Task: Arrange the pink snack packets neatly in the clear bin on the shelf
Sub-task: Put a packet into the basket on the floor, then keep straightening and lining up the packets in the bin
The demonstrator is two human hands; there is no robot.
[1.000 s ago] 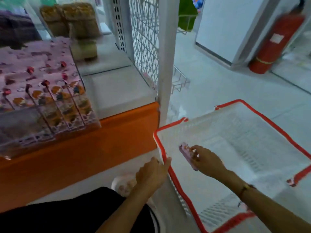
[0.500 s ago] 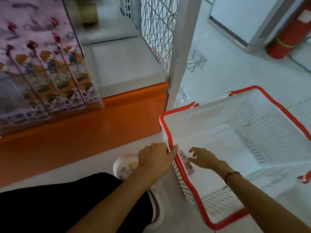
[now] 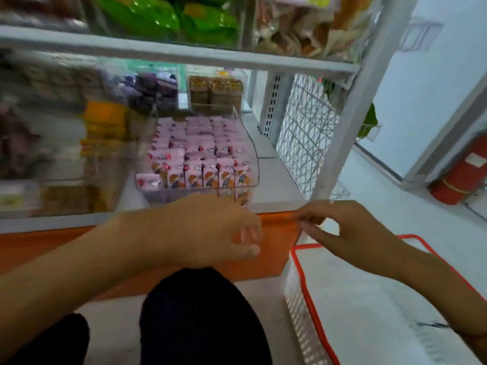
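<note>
Packets standing upright in rows in the bin on the shelf.
Left hand loosely curled, holding nothing; right hand pinching, contents unclear.

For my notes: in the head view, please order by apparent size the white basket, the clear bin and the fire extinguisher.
1. White basket, nearest the camera and cropped.
2. Clear bin.
3. Fire extinguisher, farthest away and partly cropped, so its true size is unsure.

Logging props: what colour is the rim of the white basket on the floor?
Red-orange rim, clearest in the head view.
</note>
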